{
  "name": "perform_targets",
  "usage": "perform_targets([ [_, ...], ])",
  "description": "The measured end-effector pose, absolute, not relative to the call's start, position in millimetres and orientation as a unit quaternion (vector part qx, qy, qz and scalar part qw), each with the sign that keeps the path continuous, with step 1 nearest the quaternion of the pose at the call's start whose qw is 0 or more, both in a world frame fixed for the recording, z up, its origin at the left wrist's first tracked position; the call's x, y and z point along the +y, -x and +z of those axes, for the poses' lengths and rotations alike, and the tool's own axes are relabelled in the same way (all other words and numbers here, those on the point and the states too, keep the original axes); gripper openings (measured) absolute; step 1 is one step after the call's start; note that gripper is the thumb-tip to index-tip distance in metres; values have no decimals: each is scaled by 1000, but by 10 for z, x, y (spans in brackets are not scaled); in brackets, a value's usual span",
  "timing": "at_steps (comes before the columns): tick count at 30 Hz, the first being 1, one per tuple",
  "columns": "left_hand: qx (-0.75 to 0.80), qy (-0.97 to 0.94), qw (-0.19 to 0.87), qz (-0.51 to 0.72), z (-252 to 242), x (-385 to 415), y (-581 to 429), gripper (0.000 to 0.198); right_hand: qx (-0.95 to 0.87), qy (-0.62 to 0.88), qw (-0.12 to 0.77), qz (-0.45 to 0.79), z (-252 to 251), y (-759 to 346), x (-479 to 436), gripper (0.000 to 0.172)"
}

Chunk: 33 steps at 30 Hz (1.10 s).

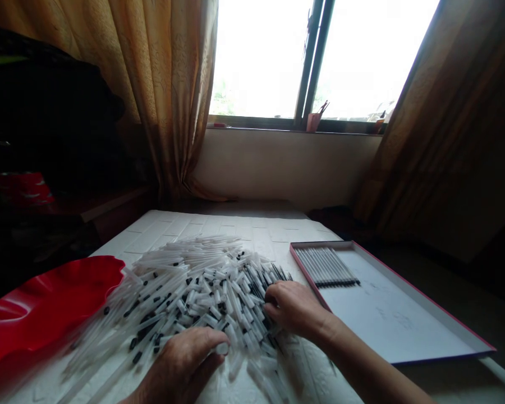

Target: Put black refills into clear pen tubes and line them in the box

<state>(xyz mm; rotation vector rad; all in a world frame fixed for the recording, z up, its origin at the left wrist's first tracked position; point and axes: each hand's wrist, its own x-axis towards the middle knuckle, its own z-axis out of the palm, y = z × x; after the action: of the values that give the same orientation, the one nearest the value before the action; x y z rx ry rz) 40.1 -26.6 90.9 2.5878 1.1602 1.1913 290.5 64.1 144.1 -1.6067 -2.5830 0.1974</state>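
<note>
1. Left hand [184,359], at seven o'clock: thumb and fingers pinched on a translucent piece [222,348], its round end showing.
2. Right hand [294,307], at five o'clock: fingers curled at the dark slim rods [256,281]; whether it grips one cannot be told.
3. Loose heap [206,297] of clear tubes and caps, some with black ends, centred at seven o'clock, spread over a pale, brick-patterned surface [273,227].
4. Shallow box [408,320], red-edged, at four o'clock; pens [328,266] in a neat row, dark ends nearest the person, in its ten o'clock corner.
5. Red basin [54,297], wavy-rimmed, at eight o'clock, beside the heap.
6. Pink cup [313,122] on the windowsill, one o'clock, holding slender items.
</note>
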Motion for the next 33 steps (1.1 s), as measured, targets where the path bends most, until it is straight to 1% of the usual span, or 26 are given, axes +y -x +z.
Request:
perform_targets([
  [6,397,-839,-31,371,970,-318,-447,26,-819,563,50,99,1401,-2823,650,14],
  [10,398,-842,-23,363,945,-263,-412,28,-808,569,86,123,1424,-2865,628,15],
  [11,397,-843,-20,362,937,-241,-393,28,-806,570,97,127,1434,-2889,624,18],
  [13,395,-843,-25,363,933,-200,-358,27,-805,558,140,145,1447,-2941,616,32],
  [14,394,-843,-32,364,937,-184,-346,27,-805,543,178,162,1448,-2964,610,39],
  [15,394,-843,-38,365,944,-172,-339,26,-805,518,225,182,1446,-2983,600,42],
  [18,398,-842,-46,361,969,-157,-345,26,-795,414,354,267,1433,-3004,548,32],
  [20,402,-841,-43,359,981,-155,-357,26,-778,372,391,322,1428,-2997,496,25],
  [22,405,-839,-41,361,987,-150,-365,25,-752,359,415,365,1418,-2986,441,22],
  [24,410,-837,-35,360,987,-142,-365,24,-719,347,449,401,1402,-2973,386,15],
  [25,413,-836,-34,360,985,-138,-362,24,-698,337,472,420,1395,-2965,358,17],
  [28,421,-831,-35,362,975,-140,-346,22,-616,313,528,493,1399,-2926,264,36],
  [30,424,-829,-34,362,969,-155,-338,21,-571,317,534,537,1432,-2890,201,41],
  [33,423,-834,-27,352,960,-191,-335,21,-534,329,519,581,1490,-2834,137,44],
])
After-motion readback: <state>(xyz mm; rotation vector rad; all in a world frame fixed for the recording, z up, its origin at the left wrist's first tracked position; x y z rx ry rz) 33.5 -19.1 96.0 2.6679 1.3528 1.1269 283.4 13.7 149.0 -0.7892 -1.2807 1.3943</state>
